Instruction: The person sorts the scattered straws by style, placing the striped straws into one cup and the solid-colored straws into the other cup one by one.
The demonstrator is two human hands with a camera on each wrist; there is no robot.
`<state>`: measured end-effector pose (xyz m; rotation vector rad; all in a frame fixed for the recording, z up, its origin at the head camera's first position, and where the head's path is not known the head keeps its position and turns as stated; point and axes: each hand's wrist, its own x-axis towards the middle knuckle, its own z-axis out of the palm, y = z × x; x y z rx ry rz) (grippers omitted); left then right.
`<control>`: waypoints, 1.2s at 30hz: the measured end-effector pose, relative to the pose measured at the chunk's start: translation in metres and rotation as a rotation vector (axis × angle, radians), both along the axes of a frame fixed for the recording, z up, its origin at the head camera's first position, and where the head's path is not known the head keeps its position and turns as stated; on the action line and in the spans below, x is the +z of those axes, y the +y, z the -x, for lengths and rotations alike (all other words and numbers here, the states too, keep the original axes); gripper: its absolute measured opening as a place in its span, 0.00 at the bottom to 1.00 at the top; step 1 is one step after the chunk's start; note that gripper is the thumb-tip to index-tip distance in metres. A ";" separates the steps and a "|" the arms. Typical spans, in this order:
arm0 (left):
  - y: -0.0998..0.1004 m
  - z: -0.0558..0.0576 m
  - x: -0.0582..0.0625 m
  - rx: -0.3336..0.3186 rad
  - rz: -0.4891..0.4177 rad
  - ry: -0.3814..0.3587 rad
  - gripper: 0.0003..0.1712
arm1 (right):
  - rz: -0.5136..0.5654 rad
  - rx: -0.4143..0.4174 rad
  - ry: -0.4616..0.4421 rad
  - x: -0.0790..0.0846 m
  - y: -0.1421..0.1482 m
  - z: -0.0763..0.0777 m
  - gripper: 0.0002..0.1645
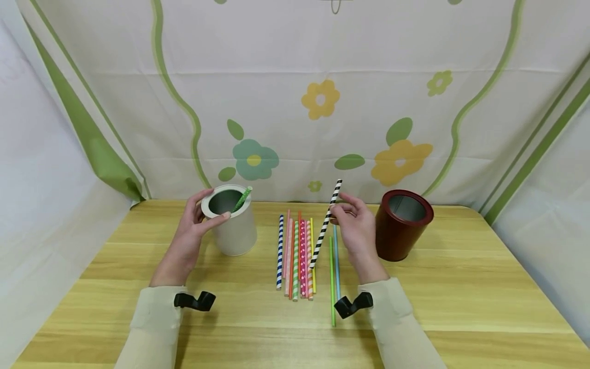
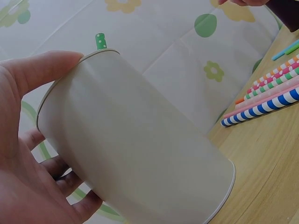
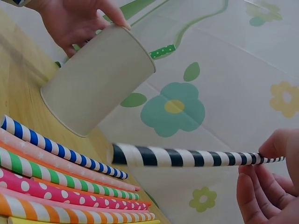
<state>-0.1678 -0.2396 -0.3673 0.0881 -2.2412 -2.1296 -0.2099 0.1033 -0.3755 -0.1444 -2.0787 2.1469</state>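
A: What's nearest?
B: The sleeves, each with a black mount (image 1: 195, 301). Just left of the right hand (image 1: 355, 230) lie a lime straw (image 1: 332, 287) and a light-blue straw (image 1: 337, 261) on the bench (image 1: 258, 338); the blue one's lower end is hard to make out beside the mount.

A: And between the hands?
B: A row of straws (image 1: 302, 256), with a blue-striped straw (image 1: 279, 251) on the side toward the left hand (image 1: 186, 236). They lie so close that I can't count them surely, and the right wrist view cuts some off.

A: What are the hands doing?
B: The right pinches a black-striped straw (image 1: 324, 230) near its upper part, tilted, lower end over the row's right side. The left grips the white can (image 1: 236, 233), thumb at the rim, fingers round the side, partly hidden behind it.

A: Anything in that can?
B: A green dotted straw (image 1: 241, 199), leaning on the rim away from the left hand. Its lower end is hidden.

A: The other can?
B: The red can (image 1: 394, 241) stands just right of the right hand. Grey inner wall shows; its bottom is out of sight.

A: Beyond both hands?
B: A flowered cloth (image 1: 276, 46), cut off at the top.
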 end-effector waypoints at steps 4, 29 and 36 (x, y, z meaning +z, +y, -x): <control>0.000 -0.001 0.000 0.002 0.002 0.001 0.47 | 0.007 0.036 0.011 0.001 0.000 -0.001 0.25; -0.001 -0.001 0.000 -0.005 0.001 0.005 0.47 | 0.281 0.011 0.206 0.047 -0.002 -0.001 0.14; -0.001 0.000 0.000 -0.004 -0.002 0.004 0.47 | 0.333 0.000 0.265 0.060 -0.009 0.000 0.13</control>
